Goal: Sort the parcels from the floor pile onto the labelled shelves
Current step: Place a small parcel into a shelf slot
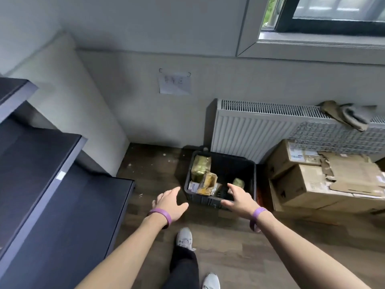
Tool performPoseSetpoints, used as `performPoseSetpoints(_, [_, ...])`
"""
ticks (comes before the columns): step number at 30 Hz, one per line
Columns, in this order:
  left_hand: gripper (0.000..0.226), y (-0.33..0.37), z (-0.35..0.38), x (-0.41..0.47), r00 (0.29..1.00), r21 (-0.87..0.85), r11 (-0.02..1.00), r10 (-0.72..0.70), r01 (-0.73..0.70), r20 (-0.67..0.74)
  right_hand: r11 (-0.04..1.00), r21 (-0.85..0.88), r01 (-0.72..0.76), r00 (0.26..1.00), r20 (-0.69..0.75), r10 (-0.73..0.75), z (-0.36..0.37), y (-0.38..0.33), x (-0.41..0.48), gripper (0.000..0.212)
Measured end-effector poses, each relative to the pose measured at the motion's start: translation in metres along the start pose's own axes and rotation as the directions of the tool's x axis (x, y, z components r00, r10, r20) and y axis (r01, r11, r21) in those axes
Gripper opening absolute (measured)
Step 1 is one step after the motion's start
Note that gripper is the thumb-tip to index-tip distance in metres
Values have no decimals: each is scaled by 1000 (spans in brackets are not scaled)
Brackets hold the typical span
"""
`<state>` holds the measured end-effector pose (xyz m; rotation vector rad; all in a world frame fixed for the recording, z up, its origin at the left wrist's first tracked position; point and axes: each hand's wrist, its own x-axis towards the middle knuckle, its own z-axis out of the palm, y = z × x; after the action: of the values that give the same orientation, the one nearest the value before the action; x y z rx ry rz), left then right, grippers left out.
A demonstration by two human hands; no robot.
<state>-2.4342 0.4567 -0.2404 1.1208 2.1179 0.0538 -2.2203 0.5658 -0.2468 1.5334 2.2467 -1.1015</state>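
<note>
Several yellow-and-green parcels [205, 180] lie in the black crate [232, 163] on the floor [225, 238]. The right hand [239, 200], over the near rim, and the left hand [170, 203], just beside it, are empty, fingers spread. Best to take one parcel, label up, before turning to the shelves [37, 159].

Reaches forward and down with both bare forearms, set apart and roughly parallel. Holds the left hand [170, 202] palm down, fingers loosely extended, thumb spread toward the middle, gripping nothing. Holds the right hand [239, 198] slightly farther out, back of the hand up, forefinger extended, thumb angled left, likewise gripping nothing. Wears a purple band [161, 214] on the left wrist and a matching band [257, 216] on the right. Stands with one leg in dark trousers stepped forward between the arms, forward white sneaker [184, 238] ahead, rear white sneaker [211, 281] back at the lower edge.
</note>
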Motion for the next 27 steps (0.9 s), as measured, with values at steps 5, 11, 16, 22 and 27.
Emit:
performPoseSetpoints(5, [66,22,-6,84,994,32,999,3,-7,105,995,-15,-95,994,50,96,-9,9,65,73])
performPoseSetpoints(11, [64,48,-14,206,982,106,989,82,-101,170,980,48,-194,979,73,190,-16,15,159,68])
performPoseSetpoints(16, [60,44,4,288,970,178,979,59,-103,236,966,86,-245,960,162,229,6,32,235,70])
performPoseSetpoints(22, [57,23,78,379,955,212,975,-6,-60,298,965,12,-263,938,238,252,59,83,328,69])
performPoseSetpoints(27, [55,8,156,430,932,228,973,-110,30,344,945,-2,-326,896,317,310,114,130,393,70])
